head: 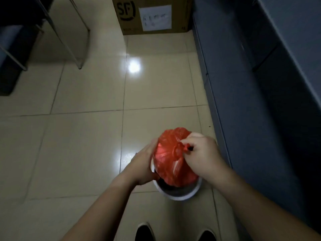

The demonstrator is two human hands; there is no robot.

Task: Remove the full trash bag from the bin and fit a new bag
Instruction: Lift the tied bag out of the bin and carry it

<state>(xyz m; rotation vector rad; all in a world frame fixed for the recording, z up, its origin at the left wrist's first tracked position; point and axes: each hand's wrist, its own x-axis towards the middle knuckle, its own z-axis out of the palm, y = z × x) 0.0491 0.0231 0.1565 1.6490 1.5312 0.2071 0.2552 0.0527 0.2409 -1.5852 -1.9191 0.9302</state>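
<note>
A full red trash bag [169, 159], knotted at the top, bulges up out of a round white bin [178, 194] on the tiled floor. My right hand [202, 153] is closed around the bag's knotted red handles at its upper right. On the left, my left hand [143, 164] presses against the bag's side, with fingers curled over the bin's rim. The bin's dark inside shows below the bag; most of its rim is hidden by the bag and my hands.
A grey cabinet [260, 101] runs along the right, close beside the bin. A cardboard box [152, 14] stands against the far wall. Metal chair legs [76, 40] and a dark object are at the upper left. My shoes [144, 232] are just behind the bin.
</note>
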